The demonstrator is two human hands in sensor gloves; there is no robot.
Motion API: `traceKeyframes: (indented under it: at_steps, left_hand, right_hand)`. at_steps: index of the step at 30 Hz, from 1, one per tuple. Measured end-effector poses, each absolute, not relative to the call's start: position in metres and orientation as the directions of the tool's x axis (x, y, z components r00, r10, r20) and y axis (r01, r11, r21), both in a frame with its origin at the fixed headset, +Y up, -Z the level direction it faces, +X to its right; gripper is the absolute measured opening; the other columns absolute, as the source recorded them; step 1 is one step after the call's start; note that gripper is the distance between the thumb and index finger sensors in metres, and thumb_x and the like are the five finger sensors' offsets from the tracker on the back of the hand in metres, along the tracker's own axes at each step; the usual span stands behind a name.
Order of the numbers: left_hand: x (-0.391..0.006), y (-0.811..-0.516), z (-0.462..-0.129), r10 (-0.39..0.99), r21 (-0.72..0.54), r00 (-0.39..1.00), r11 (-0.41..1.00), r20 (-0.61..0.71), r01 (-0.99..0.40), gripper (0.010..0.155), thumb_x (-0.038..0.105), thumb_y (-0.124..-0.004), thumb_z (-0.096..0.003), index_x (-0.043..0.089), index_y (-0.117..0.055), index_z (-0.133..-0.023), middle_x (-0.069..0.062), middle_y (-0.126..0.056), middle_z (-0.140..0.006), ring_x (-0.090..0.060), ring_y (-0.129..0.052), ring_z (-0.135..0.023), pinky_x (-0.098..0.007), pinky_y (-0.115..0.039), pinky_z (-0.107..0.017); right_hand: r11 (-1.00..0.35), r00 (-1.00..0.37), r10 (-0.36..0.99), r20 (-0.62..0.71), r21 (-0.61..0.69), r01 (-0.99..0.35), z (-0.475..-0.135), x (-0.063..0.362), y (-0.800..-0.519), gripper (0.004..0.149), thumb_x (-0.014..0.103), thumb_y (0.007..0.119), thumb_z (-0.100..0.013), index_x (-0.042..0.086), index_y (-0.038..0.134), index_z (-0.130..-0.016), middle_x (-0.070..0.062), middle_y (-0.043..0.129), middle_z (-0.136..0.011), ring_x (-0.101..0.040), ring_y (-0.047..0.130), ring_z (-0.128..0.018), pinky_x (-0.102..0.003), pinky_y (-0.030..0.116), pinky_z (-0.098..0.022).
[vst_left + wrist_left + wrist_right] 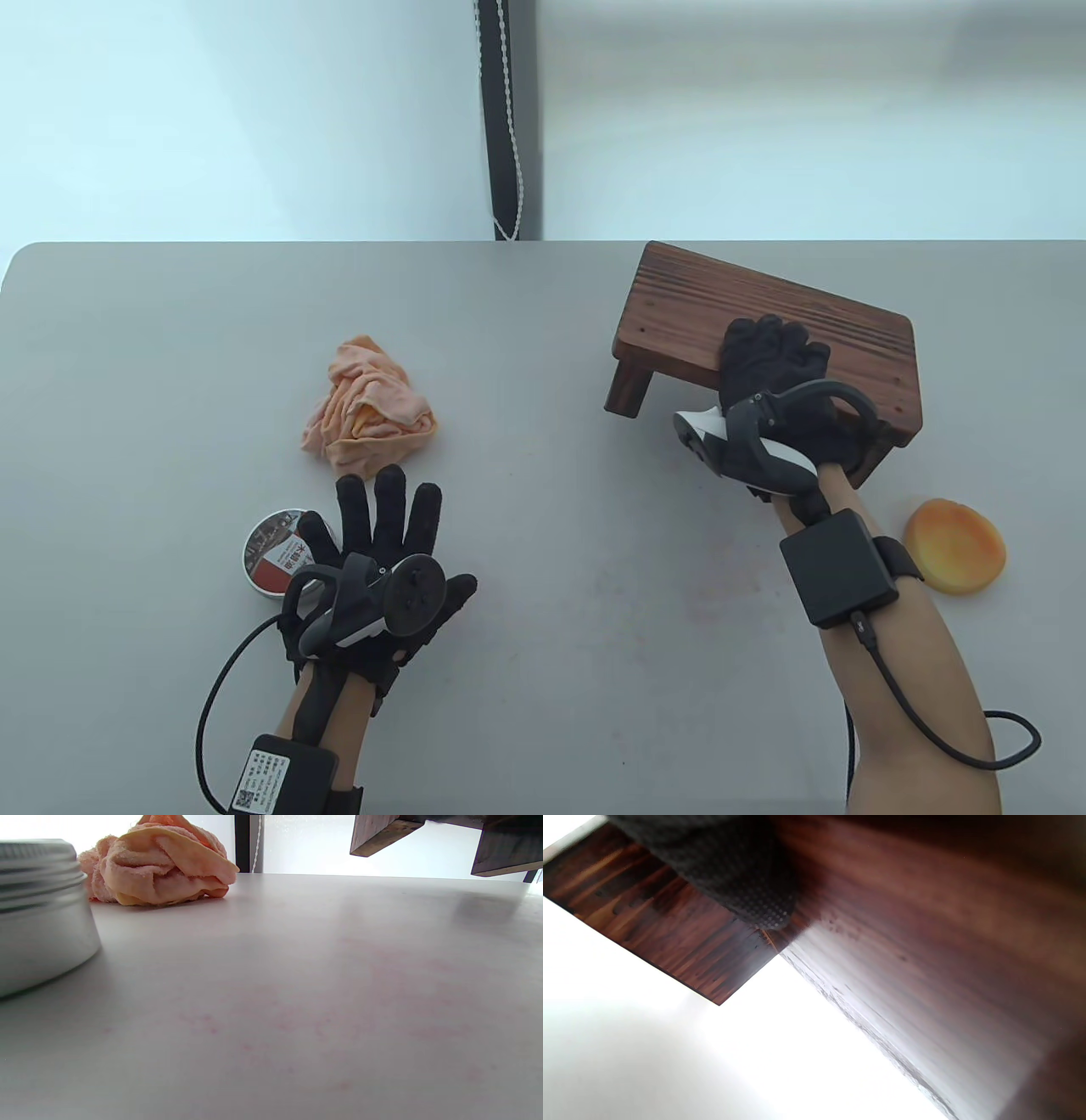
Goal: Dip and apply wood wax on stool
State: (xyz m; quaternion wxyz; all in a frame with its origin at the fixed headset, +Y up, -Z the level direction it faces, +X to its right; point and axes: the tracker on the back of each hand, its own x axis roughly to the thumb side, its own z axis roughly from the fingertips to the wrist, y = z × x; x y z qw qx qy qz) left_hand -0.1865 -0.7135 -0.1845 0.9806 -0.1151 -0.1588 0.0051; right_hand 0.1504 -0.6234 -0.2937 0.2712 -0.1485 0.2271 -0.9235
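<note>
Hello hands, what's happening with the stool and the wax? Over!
Right hand grips stool, lifted off table. Left hand open, flat beside wax tin, lid on. Cloth untouched. Nothing in the way.

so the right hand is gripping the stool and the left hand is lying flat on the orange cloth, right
Not quite. The left hand lies flat on the bare table, just short of the orange cloth and beside the wax tin; the table view shows this. The right hand does have its grip on the stool.
</note>
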Motion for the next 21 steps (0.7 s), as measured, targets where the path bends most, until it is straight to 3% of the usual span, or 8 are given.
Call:
traceKeyframes:
  at_steps: [7,11,21]
  left_hand:
    - [-0.189,-0.714,-0.184,0.065,-0.235,0.951,0.972,0.301,0.008,0.101,0.067,-0.052,-0.0559,0.006,0.002,-0.117,-0.036,0.01,-0.114,-0.07,0.009,-0.093,-0.09,-0.005,-0.047]
    - [-0.19,-0.711,-0.184,0.068,-0.226,0.952,0.974,0.298,0.001,0.101,0.067,-0.052,-0.056,0.005,0.002,-0.117,-0.037,0.01,-0.114,-0.07,0.009,-0.093,-0.09,-0.004,-0.047]
    - [-0.192,-0.709,-0.182,0.079,-0.215,0.95,0.977,0.301,-0.013,0.101,0.067,-0.052,-0.0558,0.006,0.002,-0.117,-0.036,0.01,-0.114,-0.07,0.009,-0.093,-0.09,-0.004,-0.047]
  right_hand:
    - [-0.721,-0.777,-0.583,0.239,-0.592,0.359,-0.248,0.112,-0.612,0.069,0.028,0.096,-0.049,-0.011,0.067,-0.098,-0.036,0.092,-0.091,-0.055,0.103,-0.074,-0.062,0.098,-0.044]
    - [-0.716,-0.759,-0.588,0.28,-0.618,0.326,-0.23,0.086,-0.623,0.069,0.028,0.097,-0.049,-0.011,0.068,-0.098,-0.036,0.093,-0.09,-0.055,0.103,-0.073,-0.062,0.098,-0.043]
    - [-0.762,-0.767,-0.546,0.337,-0.58,0.287,-0.226,0.055,-0.663,0.068,0.028,0.098,-0.048,-0.009,0.07,-0.098,-0.034,0.094,-0.089,-0.054,0.103,-0.073,-0.061,0.098,-0.043]
